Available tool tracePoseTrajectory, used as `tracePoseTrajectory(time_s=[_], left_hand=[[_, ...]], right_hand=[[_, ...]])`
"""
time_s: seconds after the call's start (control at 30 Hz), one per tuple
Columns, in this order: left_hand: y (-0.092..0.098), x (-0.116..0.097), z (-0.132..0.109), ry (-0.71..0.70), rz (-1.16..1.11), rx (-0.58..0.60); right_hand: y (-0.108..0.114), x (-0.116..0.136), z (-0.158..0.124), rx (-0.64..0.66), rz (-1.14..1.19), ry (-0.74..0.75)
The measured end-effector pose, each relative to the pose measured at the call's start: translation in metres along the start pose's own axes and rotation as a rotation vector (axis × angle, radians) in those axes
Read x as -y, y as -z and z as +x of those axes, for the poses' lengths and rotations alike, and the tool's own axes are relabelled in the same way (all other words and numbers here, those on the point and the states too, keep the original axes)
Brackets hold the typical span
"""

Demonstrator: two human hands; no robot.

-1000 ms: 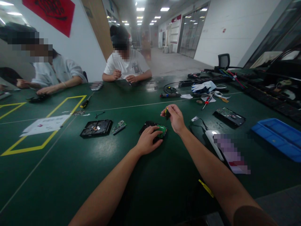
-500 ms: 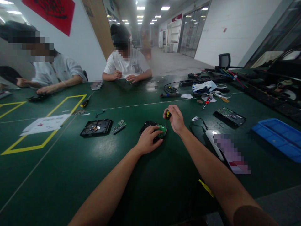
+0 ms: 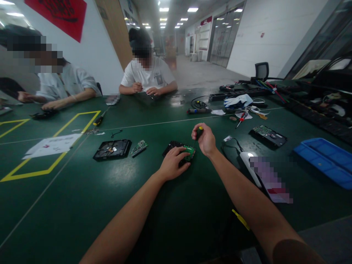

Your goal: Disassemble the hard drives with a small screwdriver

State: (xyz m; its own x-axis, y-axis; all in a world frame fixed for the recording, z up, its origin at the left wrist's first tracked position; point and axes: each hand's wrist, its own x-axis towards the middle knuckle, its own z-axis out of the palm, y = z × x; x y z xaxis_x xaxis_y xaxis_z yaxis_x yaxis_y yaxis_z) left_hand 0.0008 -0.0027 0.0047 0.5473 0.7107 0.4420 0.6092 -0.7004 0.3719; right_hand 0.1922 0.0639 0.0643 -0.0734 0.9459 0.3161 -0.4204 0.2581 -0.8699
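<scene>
A hard drive lies on the green table with its green circuit board facing up. My left hand holds the drive down, its fingers across the board and its thumb at the near side. Part of the drive is hidden under this hand. In my right hand is a screwdriver with a black and yellow handle, fingers closed round it. Its shaft points down to the right end of the board; the tip is too small to make out.
Left of the drive are a loose circuit board and another hard drive. Rightward lie a third drive, a white device with a cable and a blue tray. Two people sit across the table, near another screwdriver.
The screwdriver handle has tilted and turned in my right hand, and its yellow end now shows at the top. My left hand keeps its place on the drive.
</scene>
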Motion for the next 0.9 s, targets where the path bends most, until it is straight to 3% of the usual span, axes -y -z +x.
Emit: tracePoseTrajectory(time_s=[0.47, 0.77, 0.9], left_hand=[[-0.0018, 0.0029, 0.0001, -0.013, 0.002, -0.006], [-0.0015, 0.0018, -0.0002, -0.011, -0.003, -0.007], [-0.0013, 0.0018, -0.0001, -0.006, -0.008, -0.016]], right_hand=[[0.0003, -0.0013, 0.0016, -0.066, -0.18, 0.097], [-0.0009, 0.0025, -0.0027, 0.059, -0.195, 0.06], [0.0014, 0.0053, -0.0011, 0.07, -0.23, 0.11]])
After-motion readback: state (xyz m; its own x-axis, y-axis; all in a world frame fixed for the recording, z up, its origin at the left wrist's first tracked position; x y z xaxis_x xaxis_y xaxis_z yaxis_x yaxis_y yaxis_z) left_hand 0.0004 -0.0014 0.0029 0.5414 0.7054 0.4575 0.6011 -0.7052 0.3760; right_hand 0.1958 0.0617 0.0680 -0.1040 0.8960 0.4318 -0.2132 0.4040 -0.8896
